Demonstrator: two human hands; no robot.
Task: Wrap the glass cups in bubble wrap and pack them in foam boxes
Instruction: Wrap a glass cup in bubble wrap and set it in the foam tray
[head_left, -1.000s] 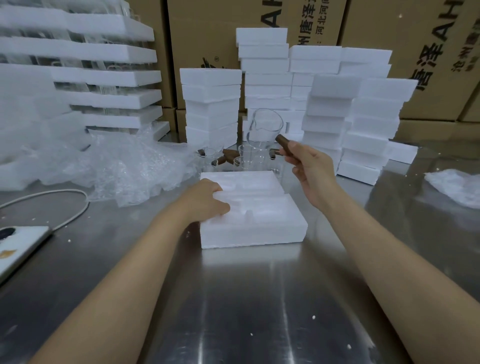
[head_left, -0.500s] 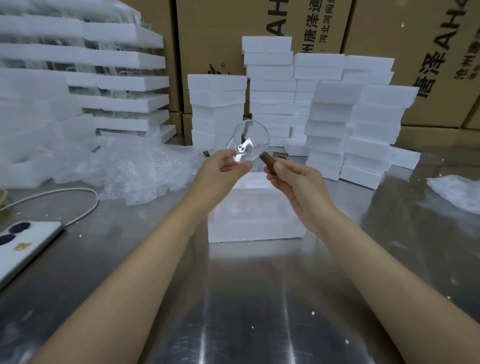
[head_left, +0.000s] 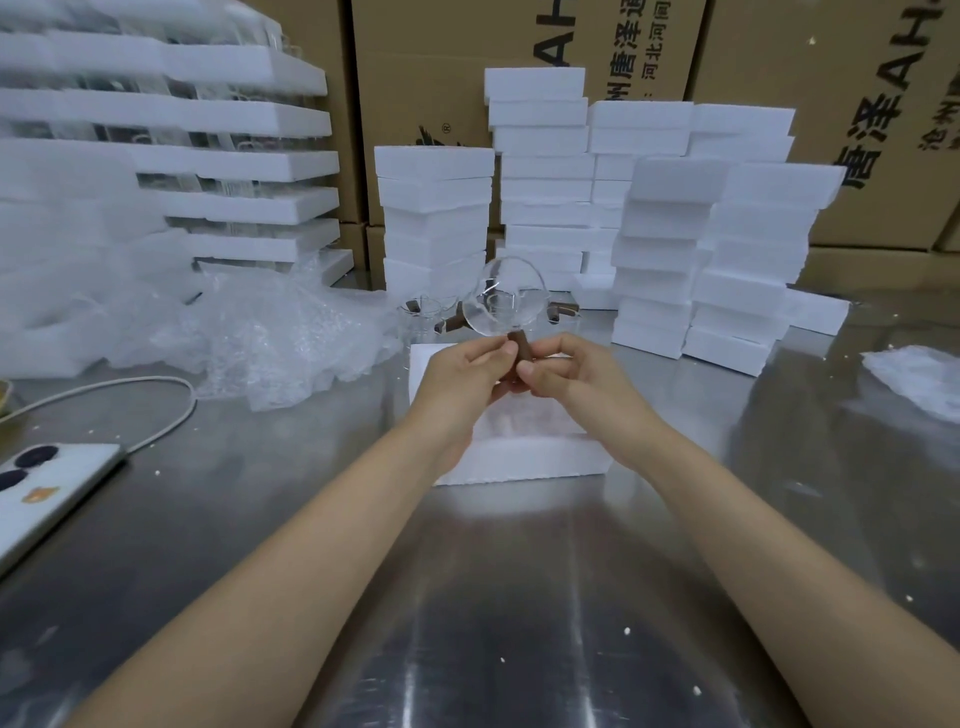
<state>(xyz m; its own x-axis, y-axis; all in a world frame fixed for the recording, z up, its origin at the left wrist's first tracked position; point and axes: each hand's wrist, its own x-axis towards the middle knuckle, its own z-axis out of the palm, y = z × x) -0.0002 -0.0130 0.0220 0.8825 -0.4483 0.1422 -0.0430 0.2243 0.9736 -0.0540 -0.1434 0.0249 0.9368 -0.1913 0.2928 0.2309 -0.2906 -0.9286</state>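
Head cam view: I'm seeing both hands meet dead centre, just above the foam box lying on the table. The left hand and right hand both have their fingers pinching the brown handle of one glass cup. It's held clear of the table, with the bowl pointing up toward 12 o'clock. A few more cups stand right behind the box at 12. A crumpled pile of bubble wrap is at 10 o'clock, the foam stacks are at 1 o'clock, and a white phone is at 8 o'clock.
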